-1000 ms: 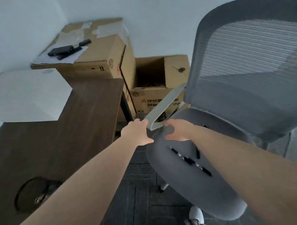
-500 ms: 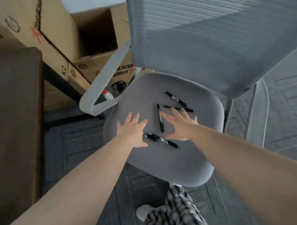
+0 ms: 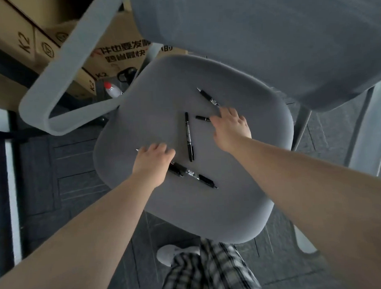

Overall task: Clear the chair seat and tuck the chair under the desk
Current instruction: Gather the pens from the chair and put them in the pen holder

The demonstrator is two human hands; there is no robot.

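Observation:
The grey chair seat (image 3: 209,208) fills the middle of the view, with several black pens lying on it. My left hand (image 3: 152,163) is curled around one pen (image 3: 175,168) near the seat's left edge, and its tip sticks out past my knuckles. Another pen (image 3: 205,180) lies just right of that one. A long pen (image 3: 188,135) lies between my hands. My right hand (image 3: 231,126) rests on the seat with fingers spread, its fingertips touching a short pen (image 3: 201,118) and a slanted pen (image 3: 207,97).
The chair's mesh backrest (image 3: 268,38) rises at the top right, and its pale armrest (image 3: 53,69) loops at the left. Cardboard boxes (image 3: 121,53) and a red-capped bottle (image 3: 112,91) sit behind it. My plaid trouser leg (image 3: 211,271) and white shoe stand below the seat.
My view has dropped closer over the seat. My left hand has gone from flat and spread to curled around a pen. My right hand has reached further back onto two pens.

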